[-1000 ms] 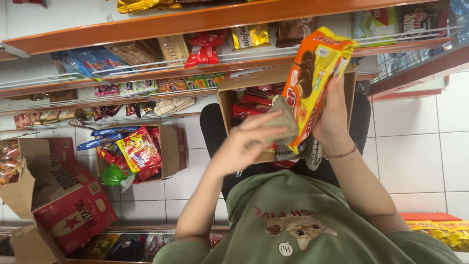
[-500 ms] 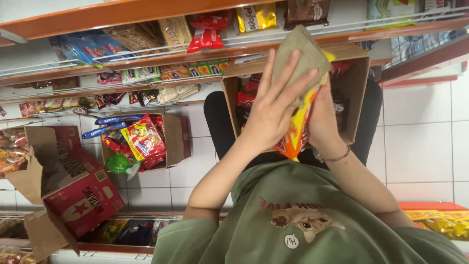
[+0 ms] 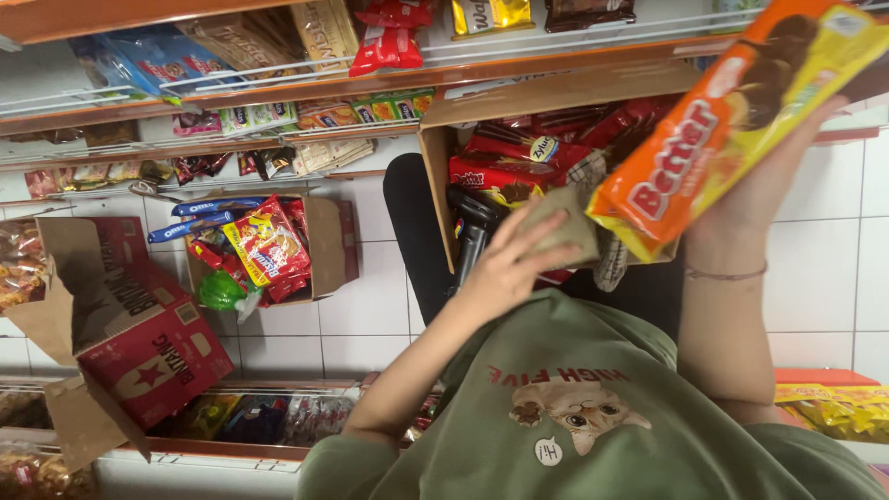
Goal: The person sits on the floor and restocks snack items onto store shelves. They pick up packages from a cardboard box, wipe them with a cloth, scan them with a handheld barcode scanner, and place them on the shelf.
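- Left hand [image 3: 505, 268] is curled around a crumpled grey-green cloth [image 3: 560, 227], with the fingers pressed onto it. It has dropped from the packet it covered half a second ago and now sits at the near edge of the open brown cardboard box [image 3: 519, 97] on the person's lap.
- Right hand [image 3: 759, 199] grips a long orange-and-yellow plastic biscuit packet [image 3: 732, 120] from below, thumb and fingers closed on its lower end. The packet has swung up and now stands tilted above the right side of the box, clear of the cloth.
- Cloth and packet are now apart, so the wiping of this packet looks finished, as a judgement, and the packet appears to be on its way out of the lap area.
- Inside the box lie more red and yellow snack packets.
- Left of the box, a smaller open carton [image 3: 324, 245] of mixed snack packs stands on the white tiled floor [image 3: 370, 306].
- Further left of the box, a red printed carton [image 3: 148, 347] lies with its flaps open.
- Beyond the box run orange-edged shop shelves [image 3: 278, 88] with wire rails, filled with packets.
- More yellow packets show low to the right of the box.
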